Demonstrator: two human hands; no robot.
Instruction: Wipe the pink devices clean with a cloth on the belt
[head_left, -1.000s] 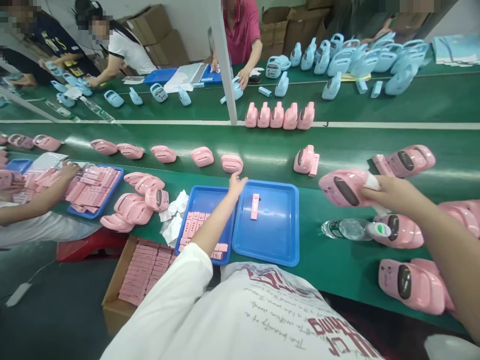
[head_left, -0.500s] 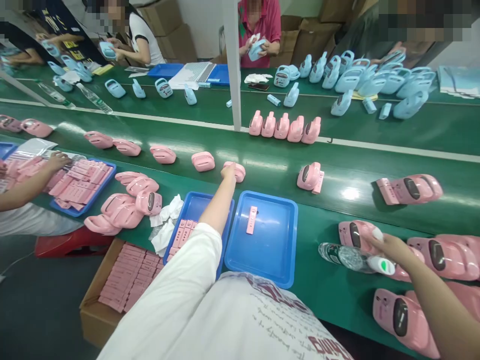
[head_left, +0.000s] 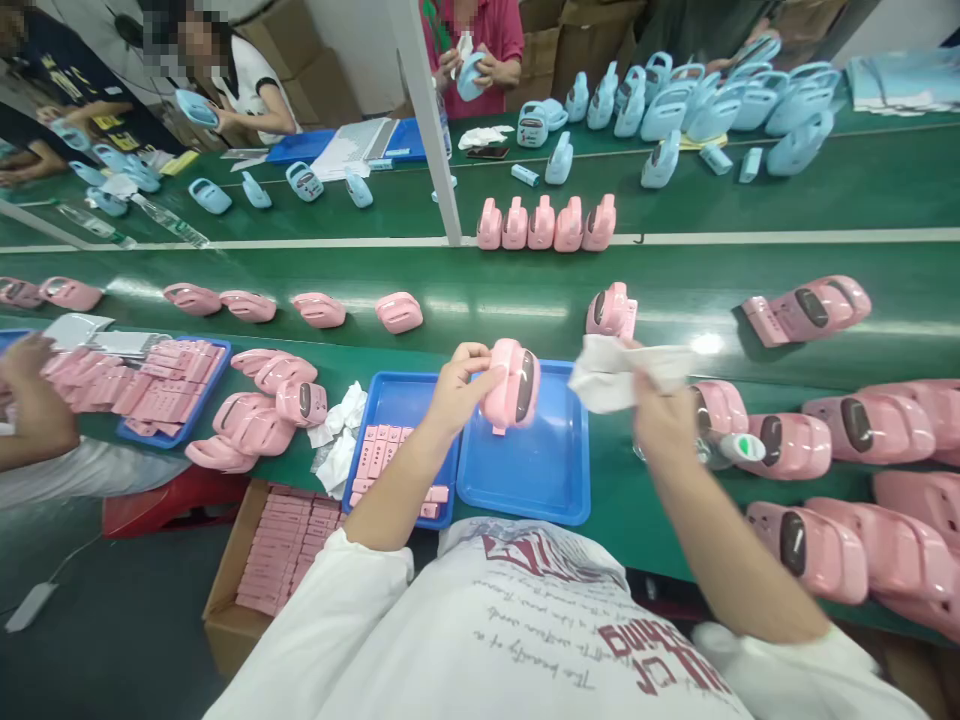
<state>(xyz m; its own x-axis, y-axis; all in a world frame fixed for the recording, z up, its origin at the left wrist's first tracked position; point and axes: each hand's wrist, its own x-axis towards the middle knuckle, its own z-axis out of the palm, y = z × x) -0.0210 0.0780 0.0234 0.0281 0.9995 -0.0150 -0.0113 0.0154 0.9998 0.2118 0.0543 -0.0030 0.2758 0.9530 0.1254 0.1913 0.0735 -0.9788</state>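
My left hand point(head_left: 456, 385) is closed round a pink plastic device point(head_left: 511, 385) with a dark window, held above the right blue tray point(head_left: 540, 470). My right hand point(head_left: 660, 415) is closed on a white cloth point(head_left: 619, 372), raised just right of the device. Under the device a small pink flat part peeks out on the tray. The left blue tray point(head_left: 401, 400) holds several pink flat parts point(head_left: 379, 450). A clear water bottle point(head_left: 739, 447) lies behind my right wrist.
Pink devices point(head_left: 806, 315) lie along the green belt and pile up at my right point(head_left: 840, 430). A cardboard box of pink parts point(head_left: 281, 545) stands below the table edge. A co-worker's arm point(head_left: 30, 420) rests at left; people across handle blue devices point(head_left: 675, 105). A white post point(head_left: 431, 120) rises mid-table.
My left hand picked a pink device off the belt and brought it over the right tray. My right hand set down its pink device and now holds up a white cloth.
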